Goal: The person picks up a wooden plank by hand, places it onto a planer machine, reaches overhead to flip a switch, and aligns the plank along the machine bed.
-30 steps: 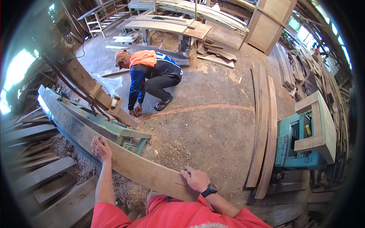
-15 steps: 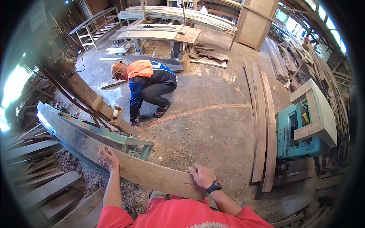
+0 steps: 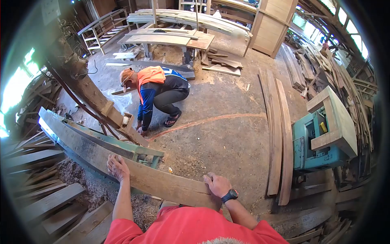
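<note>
A long wooden board (image 3: 162,181) stretches from the upper left to just before my red shirt, over the green machine (image 3: 140,151). My left hand (image 3: 118,167) lies on the board's face and upper edge, its fingers bent over the wood. Near the board's close end, my right hand (image 3: 218,184) grips the top edge, with a dark watch on that wrist. The far part of the board rests along the machine's bed. My right fingertips are partly hidden behind the hand.
A person (image 3: 156,95) in an orange and blue top crouches beyond the machine, hands at the floor. Long planks (image 3: 274,134) lie to the right, beside a teal machine (image 3: 306,142). Wood shavings (image 3: 91,187) and stacked timber (image 3: 50,203) are at lower left.
Both hands and the board's near end have shifted slightly right in view, with the grip kept. The camera view has turned a little. The crouching person's arms have moved slightly near the floor.
</note>
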`<state>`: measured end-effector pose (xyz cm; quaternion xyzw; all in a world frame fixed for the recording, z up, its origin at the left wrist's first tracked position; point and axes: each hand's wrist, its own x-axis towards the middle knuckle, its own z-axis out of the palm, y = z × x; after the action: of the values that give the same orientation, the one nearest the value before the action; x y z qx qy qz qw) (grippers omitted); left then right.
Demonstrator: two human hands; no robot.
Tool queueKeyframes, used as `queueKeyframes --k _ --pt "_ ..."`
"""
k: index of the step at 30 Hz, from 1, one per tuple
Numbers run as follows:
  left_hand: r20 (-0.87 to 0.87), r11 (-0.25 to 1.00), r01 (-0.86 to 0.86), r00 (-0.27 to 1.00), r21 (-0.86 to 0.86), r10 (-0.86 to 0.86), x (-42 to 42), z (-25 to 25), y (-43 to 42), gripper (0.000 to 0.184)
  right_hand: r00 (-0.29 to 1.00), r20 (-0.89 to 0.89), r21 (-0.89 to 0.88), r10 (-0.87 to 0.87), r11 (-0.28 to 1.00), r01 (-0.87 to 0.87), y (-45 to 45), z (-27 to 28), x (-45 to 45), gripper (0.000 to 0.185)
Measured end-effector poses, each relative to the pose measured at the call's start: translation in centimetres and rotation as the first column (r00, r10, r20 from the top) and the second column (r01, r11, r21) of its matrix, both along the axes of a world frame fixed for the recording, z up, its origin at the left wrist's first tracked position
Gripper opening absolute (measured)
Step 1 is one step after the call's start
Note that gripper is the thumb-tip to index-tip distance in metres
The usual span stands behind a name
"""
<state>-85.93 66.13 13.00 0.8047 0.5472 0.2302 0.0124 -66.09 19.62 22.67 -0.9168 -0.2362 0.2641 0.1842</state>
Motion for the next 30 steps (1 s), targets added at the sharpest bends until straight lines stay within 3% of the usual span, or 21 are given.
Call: queueKeyframes --k 17,19,20,21,22,24,30 --pt "0.019 0.999 -0.037 0.999 0.031 0.036 0.7 0.5 -0.5 0.04 1.0 0.015 0.023 -0.005 1.0 0.005 0.0 -1.2 0.1 0.059" --pt "-0.007 0.992 -0.017 1.0 0.122 0.018 0.7 0.3 -0.3 0.037 0.999 -0.013 -0.009 0.052 0.999 -0.052 0.2 -1.5 -0.1 0.058" --pt "0.006 0.997 -0.019 1.0 0.073 0.019 1.1 1.2 -0.4 0.034 1.0 0.013 -0.024 0.02 1.0 -0.02 0.1 -2.0 0.1 0.057" --pt "0.005 0.985 -0.042 0.999 0.166 0.042 1.2 0.9 -0.6 0.033 0.999 0.037 -0.039 -0.003 0.999 0.004 0.2 -2.6 0.2 0.057" --pt "0.017 0.991 -0.039 0.999 0.124 0.037 1.1 1.6 -0.8 0.035 0.997 0.004 -0.037 0.076 0.996 -0.075 0.4 -2.7 0.0 0.057" --pt "0.032 0.999 -0.036 0.999 0.026 0.035 1.0 1.3 -0.5 0.039 0.997 0.077 0.017 0.008 1.0 -0.01 0.4 -2.4 0.0 0.055" --pt "0.073 0.999 -0.038 0.997 -0.017 0.039 0.9 1.0 -0.8 0.047 0.993 0.107 0.081 0.052 0.995 -0.06 0.0 -3.7 0.2 0.054"
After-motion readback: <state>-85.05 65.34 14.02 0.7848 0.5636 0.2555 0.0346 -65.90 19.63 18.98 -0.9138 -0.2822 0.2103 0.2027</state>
